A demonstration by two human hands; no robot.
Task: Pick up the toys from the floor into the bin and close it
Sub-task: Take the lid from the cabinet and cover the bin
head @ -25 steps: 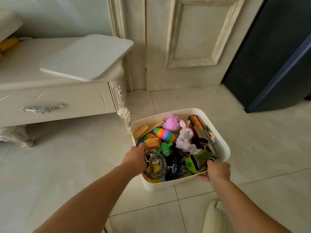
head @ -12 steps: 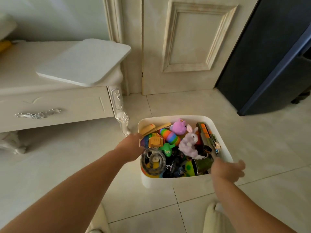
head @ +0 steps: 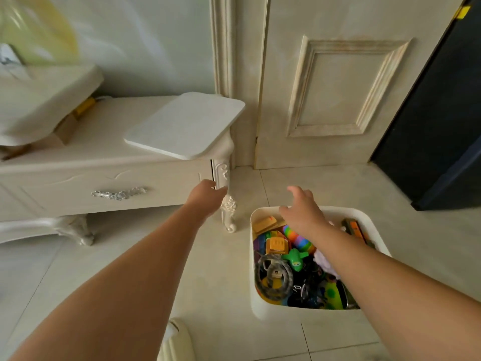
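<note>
Both hands empty: left hand (head: 205,195) and right hand (head: 303,209) reach, fingers spread, toward the white lid (head: 186,125) on the cabinet (head: 104,162) far left; toy-filled bin (head: 265,311) sits near right, uncovered; the lid overhangs, so a clumsy grab may tip it; the carved leg (head: 226,204) crowds my left hand.

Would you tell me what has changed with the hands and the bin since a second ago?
Both hands let go of the bin: the left hand and right hand rose, open, toward the white lid on the cabinet. Bin, toys and lid stayed put.
</note>
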